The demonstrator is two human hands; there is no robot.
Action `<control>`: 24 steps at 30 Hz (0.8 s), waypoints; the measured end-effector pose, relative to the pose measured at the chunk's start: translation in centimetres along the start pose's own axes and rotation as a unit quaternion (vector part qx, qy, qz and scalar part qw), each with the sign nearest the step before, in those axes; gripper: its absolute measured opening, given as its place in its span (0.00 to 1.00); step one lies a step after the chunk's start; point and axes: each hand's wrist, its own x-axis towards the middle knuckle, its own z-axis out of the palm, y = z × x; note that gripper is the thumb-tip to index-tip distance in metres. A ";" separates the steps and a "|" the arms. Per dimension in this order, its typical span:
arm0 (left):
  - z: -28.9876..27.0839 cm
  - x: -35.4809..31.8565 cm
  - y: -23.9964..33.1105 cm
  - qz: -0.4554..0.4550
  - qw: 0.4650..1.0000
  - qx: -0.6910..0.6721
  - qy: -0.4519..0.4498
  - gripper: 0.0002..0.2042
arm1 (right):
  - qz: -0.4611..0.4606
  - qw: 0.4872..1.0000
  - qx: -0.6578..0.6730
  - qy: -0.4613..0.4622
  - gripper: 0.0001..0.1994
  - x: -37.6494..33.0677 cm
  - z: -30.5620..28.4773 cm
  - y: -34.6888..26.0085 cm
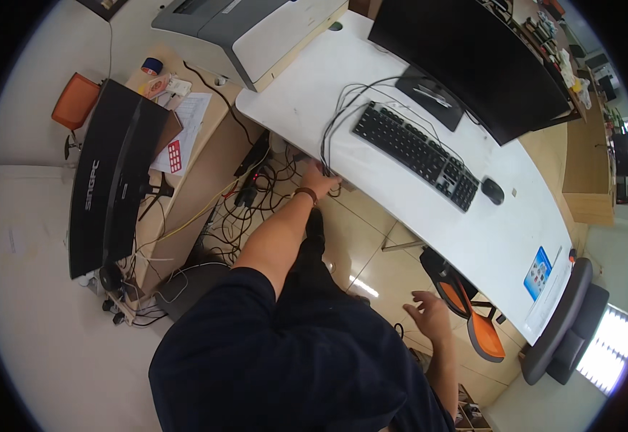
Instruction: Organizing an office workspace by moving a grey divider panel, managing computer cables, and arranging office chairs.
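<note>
My left hand (318, 180) reaches to the near edge of the white desk (285, 108), a brown bracelet at its wrist. Its fingers are closed around dark cables (324, 147) that run over the desk edge from the keyboard and monitor side. The fingertips are partly hidden, so the exact grip is hard to see. My right hand (430, 317) hangs over the floor near an orange and black chair (483, 335). Its fingers are apart and hold nothing. On the desk lie a black keyboard (418, 155) and a black mouse (492, 191), with a large monitor (472, 57) behind them.
A tangle of cables (256, 194) with a power strip lies on the floor left of the desk. A second monitor (116, 180) stands on a wooden side desk (191, 158). A grey printer-like machine (235, 36) sits at the back left. A grey chair (569, 327) is at the right.
</note>
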 end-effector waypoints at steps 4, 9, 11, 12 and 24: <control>-0.5 3.3 -2.3 -0.117 0.982 0.014 -0.151 0.14 | 0.037 0.999 0.009 -0.035 0.19 4.2 1.5 -4.1; -6.3 10.1 -2.2 -0.043 0.998 0.038 0.017 0.15 | 0.086 0.994 -0.010 -0.069 0.19 7.9 1.5 -5.6; -7.8 12.7 -2.0 -0.019 0.998 0.053 0.042 0.15 | 0.087 0.992 -0.036 -0.087 0.20 9.5 1.4 -5.3; -8.3 13.4 -1.9 -0.056 0.996 0.068 -0.013 0.15 | 0.079 0.992 -0.040 -0.089 0.21 10.2 1.1 -5.5; -7.3 18.0 7.4 -0.007 0.959 0.282 -0.023 0.19 | 0.034 0.999 0.012 -0.017 0.20 18.6 -0.8 -5.2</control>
